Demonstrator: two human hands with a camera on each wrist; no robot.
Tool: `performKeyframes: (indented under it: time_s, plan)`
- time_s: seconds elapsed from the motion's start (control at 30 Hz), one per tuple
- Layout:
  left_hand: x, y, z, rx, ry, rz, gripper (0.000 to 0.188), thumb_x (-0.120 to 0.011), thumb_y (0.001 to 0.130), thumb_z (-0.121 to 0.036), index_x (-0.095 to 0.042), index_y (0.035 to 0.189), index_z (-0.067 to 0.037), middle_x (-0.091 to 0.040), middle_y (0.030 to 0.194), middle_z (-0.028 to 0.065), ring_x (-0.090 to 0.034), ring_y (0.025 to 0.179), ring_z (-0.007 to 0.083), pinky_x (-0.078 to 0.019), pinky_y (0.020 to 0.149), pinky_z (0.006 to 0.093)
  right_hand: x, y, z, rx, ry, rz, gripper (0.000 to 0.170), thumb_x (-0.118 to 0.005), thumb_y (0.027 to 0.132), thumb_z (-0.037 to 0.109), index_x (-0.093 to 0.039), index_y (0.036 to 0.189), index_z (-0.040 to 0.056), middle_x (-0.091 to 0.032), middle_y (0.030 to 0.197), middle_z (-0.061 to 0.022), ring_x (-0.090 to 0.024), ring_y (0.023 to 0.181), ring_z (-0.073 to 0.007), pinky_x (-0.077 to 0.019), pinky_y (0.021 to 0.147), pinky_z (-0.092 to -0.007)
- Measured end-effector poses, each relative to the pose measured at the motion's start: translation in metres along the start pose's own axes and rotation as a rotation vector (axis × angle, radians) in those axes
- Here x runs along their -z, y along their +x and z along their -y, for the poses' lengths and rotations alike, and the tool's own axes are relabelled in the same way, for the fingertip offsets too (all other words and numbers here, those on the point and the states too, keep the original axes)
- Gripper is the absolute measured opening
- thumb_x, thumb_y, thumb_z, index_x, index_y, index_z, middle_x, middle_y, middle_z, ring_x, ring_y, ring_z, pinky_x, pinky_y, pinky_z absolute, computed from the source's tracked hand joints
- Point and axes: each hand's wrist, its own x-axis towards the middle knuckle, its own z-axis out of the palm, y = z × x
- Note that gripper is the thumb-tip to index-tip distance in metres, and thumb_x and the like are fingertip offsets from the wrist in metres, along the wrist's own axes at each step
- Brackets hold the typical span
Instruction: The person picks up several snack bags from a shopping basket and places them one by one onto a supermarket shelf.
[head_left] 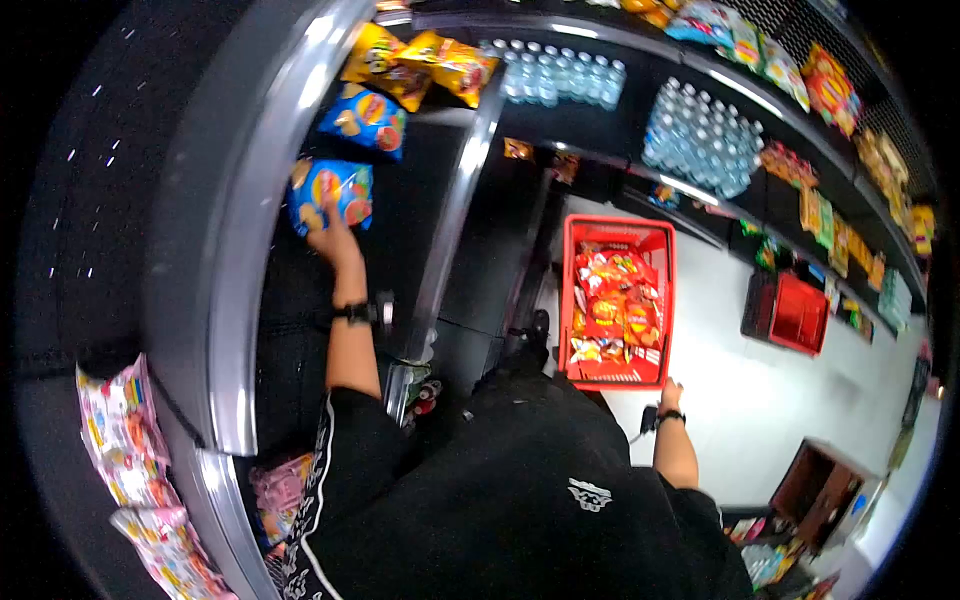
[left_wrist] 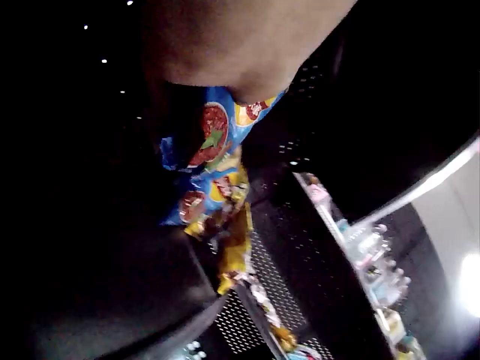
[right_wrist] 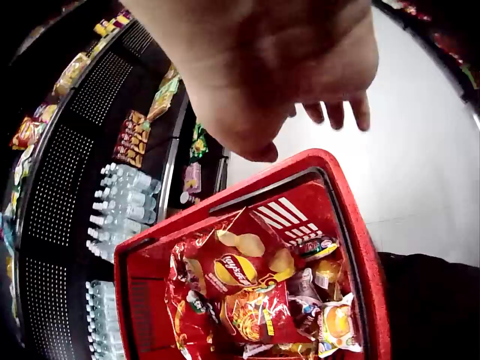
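At the upper left of the head view my left hand (head_left: 337, 238) holds a blue bag of potato chips (head_left: 350, 185) at its near end, thumb over the front; the other fingers are mostly hidden. A second blue chip bag (head_left: 365, 120) lies just beyond it on the dark shelf. My right hand (head_left: 673, 394) is beside the near corner of a red shopping basket (head_left: 670, 300). In the right wrist view its fingers (right_wrist: 335, 114) hang loosely past the rim and grip nothing. Red chip bags (right_wrist: 234, 271) and other small packets fill the basket.
Yellow snack bags (head_left: 455, 68) sit farther along the left shelf. Packs of water bottles (head_left: 700, 135) stand on the far shelves. A second red basket (head_left: 800, 312) rests on the white floor at right, with a brown box (head_left: 815, 495) nearer. Pink-and-white bags (head_left: 125, 420) lie at lower left.
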Motion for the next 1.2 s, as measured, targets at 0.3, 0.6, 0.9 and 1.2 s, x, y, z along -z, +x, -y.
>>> performKeyframes:
  time_s: [0.3, 0.6, 0.9, 1.2]
  plan:
    - [-0.096, -0.230, 0.006, 0.518, -0.006, 0.955, 0.032, -0.066, 0.091, -0.025, -0.064, 0.109, 0.001, -0.068, 0.099, 0.0069, -0.064, 0.085, 0.0135, -0.0518, 0.075, 0.0287, -0.051, -0.030, 0.051, -0.172, -0.323, 0.097, 0.072, -0.059, 0.078, 0.037, -0.040, 0.137, 0.0019, -0.055, 0.127, -0.0251, -0.059, 0.104, -0.0430, -0.0559, 0.068, -0.0495]
    - [-0.130, -0.124, 0.026, 0.185, -0.219, 0.708, 0.032, -0.062, 0.090, -0.020, -0.050, 0.118, -0.008, -0.060, 0.099, 0.0041, -0.060, 0.087, 0.0141, -0.0532, 0.065, 0.0282, -0.055, -0.042, 0.018, -0.061, -0.061, 0.209, 0.057, -0.056, 0.083, 0.036, -0.044, 0.131, 0.0103, -0.058, 0.106, -0.0138, -0.057, 0.086, -0.0293, -0.0494, 0.055, -0.0449]
    - [-0.145, 0.073, 0.083, 0.232, 0.075, 0.108, 0.112, -0.084, 0.069, -0.033, -0.012, 0.147, 0.002, -0.026, 0.150, 0.0257, -0.032, 0.138, 0.0345, -0.0308, 0.111, 0.0429, -0.050, -0.047, 0.015, -0.084, -0.009, 0.234, 0.053, -0.050, 0.087, 0.034, -0.043, 0.134, 0.0104, -0.056, 0.108, -0.0134, -0.055, 0.095, -0.0331, -0.0519, 0.059, -0.0511]
    - [-0.151, 0.081, 0.054, 0.244, 0.180, 0.046, 0.070, -0.081, 0.075, -0.018, -0.046, 0.130, 0.006, -0.056, 0.130, 0.0191, -0.055, 0.119, 0.0284, -0.0427, 0.101, 0.0378, -0.045, -0.063, 0.009, -0.091, -0.004, 0.299, 0.060, -0.048, 0.090, 0.040, -0.029, 0.143, 0.0197, -0.052, 0.118, -0.0090, -0.055, 0.088, -0.0267, -0.0523, 0.060, -0.0458]
